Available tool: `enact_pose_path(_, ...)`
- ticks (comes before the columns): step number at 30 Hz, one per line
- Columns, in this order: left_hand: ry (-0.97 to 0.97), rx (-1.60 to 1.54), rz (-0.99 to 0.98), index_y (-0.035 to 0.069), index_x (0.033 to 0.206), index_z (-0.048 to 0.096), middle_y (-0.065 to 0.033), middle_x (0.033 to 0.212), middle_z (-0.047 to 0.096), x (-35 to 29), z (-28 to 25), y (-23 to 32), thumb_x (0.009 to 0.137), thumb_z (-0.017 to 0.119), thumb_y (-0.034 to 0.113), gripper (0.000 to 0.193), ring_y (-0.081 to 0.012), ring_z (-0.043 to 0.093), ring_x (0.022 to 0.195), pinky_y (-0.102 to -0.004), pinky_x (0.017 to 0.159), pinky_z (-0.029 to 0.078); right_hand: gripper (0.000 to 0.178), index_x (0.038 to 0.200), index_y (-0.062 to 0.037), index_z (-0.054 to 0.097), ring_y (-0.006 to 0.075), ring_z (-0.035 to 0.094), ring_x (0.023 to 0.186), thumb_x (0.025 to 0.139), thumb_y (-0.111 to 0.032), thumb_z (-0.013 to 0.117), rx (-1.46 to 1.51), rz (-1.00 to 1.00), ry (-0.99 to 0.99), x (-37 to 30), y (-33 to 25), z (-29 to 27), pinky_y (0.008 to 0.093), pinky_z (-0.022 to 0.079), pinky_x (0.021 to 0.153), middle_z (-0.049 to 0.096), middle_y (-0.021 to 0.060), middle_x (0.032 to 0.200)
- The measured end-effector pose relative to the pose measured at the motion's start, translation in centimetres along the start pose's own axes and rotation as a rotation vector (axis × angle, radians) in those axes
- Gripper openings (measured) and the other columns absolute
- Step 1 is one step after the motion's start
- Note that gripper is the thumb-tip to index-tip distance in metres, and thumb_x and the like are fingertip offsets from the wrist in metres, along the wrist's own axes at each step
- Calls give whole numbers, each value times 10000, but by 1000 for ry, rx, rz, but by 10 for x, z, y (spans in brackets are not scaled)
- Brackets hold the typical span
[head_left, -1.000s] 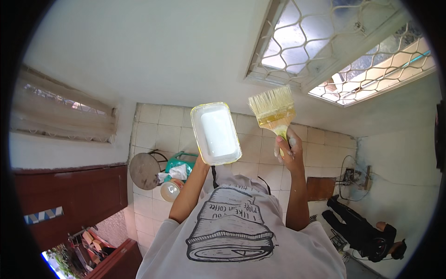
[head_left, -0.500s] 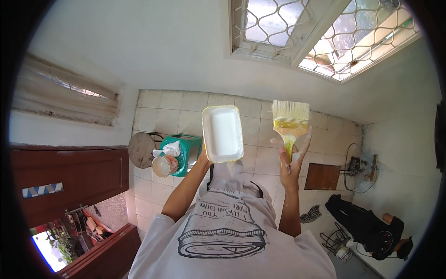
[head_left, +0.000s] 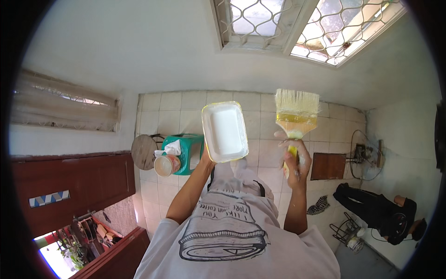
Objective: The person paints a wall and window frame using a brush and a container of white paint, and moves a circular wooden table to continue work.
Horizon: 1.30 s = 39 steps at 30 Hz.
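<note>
My left hand (head_left: 207, 157) grips a white rectangular paint tray (head_left: 226, 131) by its lower left side. White paint lies in the tray, and yellowish smears line its rim; most of my left fingers are hidden under it. In my right hand (head_left: 297, 162) is a wide paintbrush (head_left: 297, 118), its fingers wrapped round the yellow handle. Pale bristles point up and away from me, toward the wall. Whitish paint marks show on my right fingers. Brush and tray are apart, the brush to the right.
A green plastic stool (head_left: 189, 156) at left bears a paint bucket (head_left: 166, 165) and a white cloth (head_left: 173, 148). Beside it is a round wooden stool (head_left: 145, 152). The far wall (head_left: 162, 51) has grilled windows (head_left: 344, 30). A person in black (head_left: 381, 211) is at lower right, near a brown floor panel (head_left: 328, 166).
My right hand has turned the brush and brought it slightly right and up, its grip shifted along the handle. The tray has tilted a little but stays in my left hand.
</note>
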<state>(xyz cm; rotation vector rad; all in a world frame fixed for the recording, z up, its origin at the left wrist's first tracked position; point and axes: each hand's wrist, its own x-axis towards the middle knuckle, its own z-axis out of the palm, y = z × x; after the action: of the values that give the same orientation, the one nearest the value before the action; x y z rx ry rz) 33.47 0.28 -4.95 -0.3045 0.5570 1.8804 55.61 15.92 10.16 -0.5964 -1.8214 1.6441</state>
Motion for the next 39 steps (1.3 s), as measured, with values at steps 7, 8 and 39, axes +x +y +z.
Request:
enact_pose_path(7,-160,-19,-34,70,1385,501,-125,1290,617,2,5,-2,1014,457,400,499,-282,653,1112,-484,922,572,589,1085,45,593,289,645,807,886,-505,529,513,10,-224,-16,-12,-4,361,498,673,632,234,1052)
enact_pose_path(8,-194,-32,-52,66,1386,500,-127,1285,618,1,6,-3,1014,454,398,501,-282,655,1107,-479,931,568,589,1082,46,598,293,647,801,891,-505,520,562,-17,-260,-15,-16,-4,357,500,669,634,235,1031)
enact_pose_path(39,-359,19,-251,98,1387,496,-112,1268,617,-39,67,-43,997,337,625,674,-264,635,1131,-441,982,539,199,858,24,574,210,436,522,1000,-98,507,-422,-133,20,-11,-16,69,361,380,530,461,107,667)
